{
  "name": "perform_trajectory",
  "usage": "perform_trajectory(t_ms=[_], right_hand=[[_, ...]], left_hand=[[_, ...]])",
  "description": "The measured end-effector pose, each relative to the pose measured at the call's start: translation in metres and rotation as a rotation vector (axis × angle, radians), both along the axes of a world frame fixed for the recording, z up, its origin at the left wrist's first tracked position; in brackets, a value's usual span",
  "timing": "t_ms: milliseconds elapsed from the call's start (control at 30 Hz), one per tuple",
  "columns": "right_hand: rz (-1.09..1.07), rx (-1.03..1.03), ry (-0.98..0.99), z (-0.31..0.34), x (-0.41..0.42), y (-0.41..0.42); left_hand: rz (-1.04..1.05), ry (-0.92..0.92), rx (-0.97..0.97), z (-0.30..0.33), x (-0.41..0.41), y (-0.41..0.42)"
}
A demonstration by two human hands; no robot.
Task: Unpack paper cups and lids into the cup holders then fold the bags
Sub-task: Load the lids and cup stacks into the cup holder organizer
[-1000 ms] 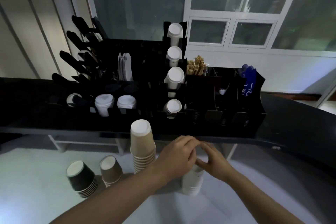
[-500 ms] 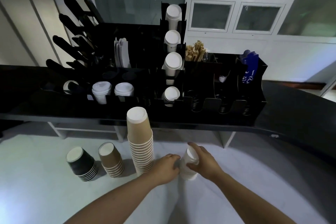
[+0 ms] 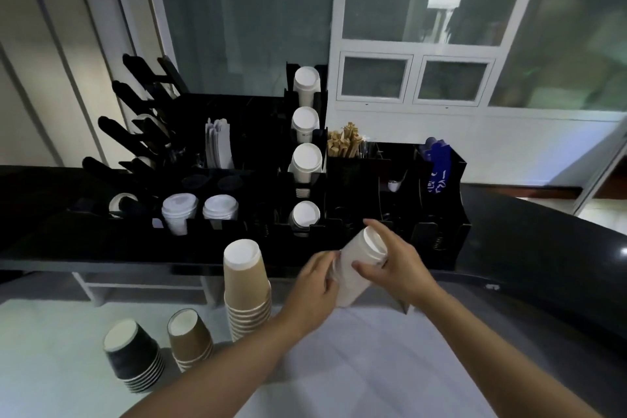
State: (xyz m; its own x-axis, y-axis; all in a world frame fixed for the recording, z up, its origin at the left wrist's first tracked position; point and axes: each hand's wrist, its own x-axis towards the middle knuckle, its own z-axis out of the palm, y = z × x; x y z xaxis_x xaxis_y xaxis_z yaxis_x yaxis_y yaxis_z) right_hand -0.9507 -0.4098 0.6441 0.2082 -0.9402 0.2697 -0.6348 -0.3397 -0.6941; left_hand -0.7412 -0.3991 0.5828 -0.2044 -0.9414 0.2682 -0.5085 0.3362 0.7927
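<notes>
The fingers (image 3: 364, 271) of the right hand (image 3: 395, 268) curl around a tilted stack of smooth white paper cups (image 3: 359, 265) just right of the frame's centre, with the forefinger arched over the stack's flat round end. The left hand (image 3: 314, 292) grips the lower side of the same stack, its fingers wrapped against the paper, though they are blurred. The stack leans with its closed end toward the upper right, lifted above the pale, matte table (image 3: 61, 332).

Just left of the hands, a tall column of ribbed tan paper cups (image 3: 246, 288) stands upside down on the table, tapering to a white circular base on top. Farther to the lower left sit a shorter stack of darker brown ribbed cups (image 3: 190, 339) and a stack of black ribbed cups (image 3: 134, 355), both inverted and leaning slightly.

Behind them, across the middle of the frame, stretches a black boxy cup holder organiser (image 3: 356, 187). Its central column holds four stepped stacks of white cups (image 3: 306, 159), their round ends facing the camera. To the left of these, two piles of white domed plastic lids (image 3: 200, 210) sit side by side in slots. Thin wooden stirrers (image 3: 344, 146) bristle from a compartment right of the column, and blue packets (image 3: 437, 166) stand at the far right.
</notes>
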Motion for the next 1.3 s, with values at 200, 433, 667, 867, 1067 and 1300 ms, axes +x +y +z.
perform_trajectory(t_ms=[200, 433, 667, 867, 1067, 1300], right_hand=[[0.058, -0.168, -0.012, 0.097, 0.005, -0.011], [0.092, -0.160, -0.007, 0.139, 0.011, -0.023], [0.074, -0.224, -0.087, 0.155, 0.039, -0.036], [0.075, -0.325, 0.002, 0.149, 0.066, -0.049], [0.100, -0.301, 0.182, 0.117, 0.080, -0.062], [0.077, -0.361, 0.348, 0.101, 0.103, -0.069]], left_hand=[[0.069, -0.005, -0.292, 0.081, 0.012, -0.016], [0.032, 0.054, -0.263, 0.118, 0.037, -0.034], [0.036, 0.043, -0.279, 0.135, 0.067, -0.049], [0.054, -0.026, -0.231, 0.134, 0.093, -0.065], [0.123, -0.075, -0.139, 0.108, 0.121, -0.060], [0.074, -0.164, -0.064, 0.084, 0.138, -0.051]])
